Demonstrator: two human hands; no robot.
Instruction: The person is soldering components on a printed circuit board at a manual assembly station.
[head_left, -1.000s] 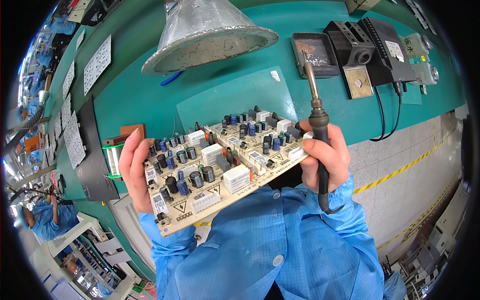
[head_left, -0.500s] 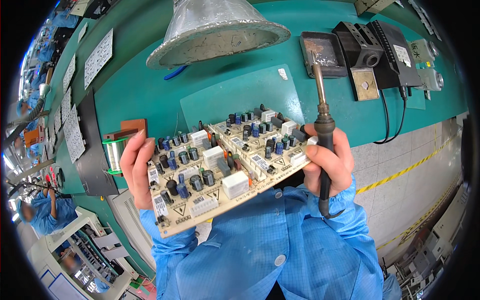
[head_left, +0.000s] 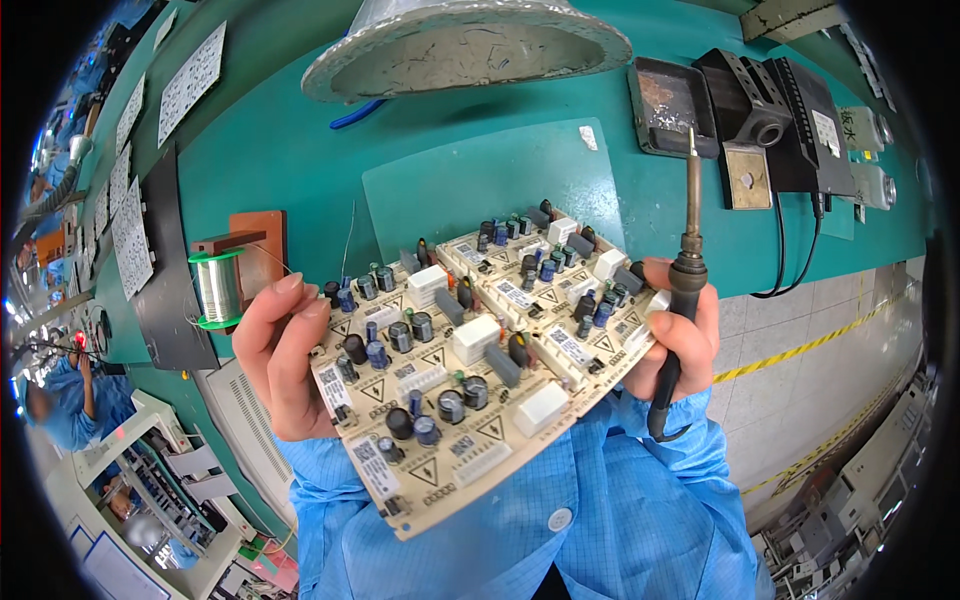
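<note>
Between my two hands, above the bench, is a tilted cream circuit board panel [head_left: 440, 357], its component side up. It carries rows of capacitors, white blocks and white connectors. My left hand [head_left: 285, 350] grips its left edge, thumb and fingers closed on it. At the right edge, my right hand [head_left: 690, 335] pinches the panel and also holds a soldering iron [head_left: 687, 270], tip pointing away from me toward the bench. Beside my left hand stands a solder wire spool [head_left: 217, 290] with green rims; a thin strand runs from it toward my fingers.
A metal fume hood [head_left: 470, 55] hangs over the far bench. At far right are a black tray [head_left: 672, 105], an iron stand [head_left: 745, 95], a dark box [head_left: 810, 125] and bottles [head_left: 870, 185]. A translucent mat [head_left: 480, 175] lies beyond the panel. Co-workers sit far left.
The panel has come lower and nearer, tilting so more of its face and near rows show. The iron now points straighter away, farther right. Both hands keep their hold.
</note>
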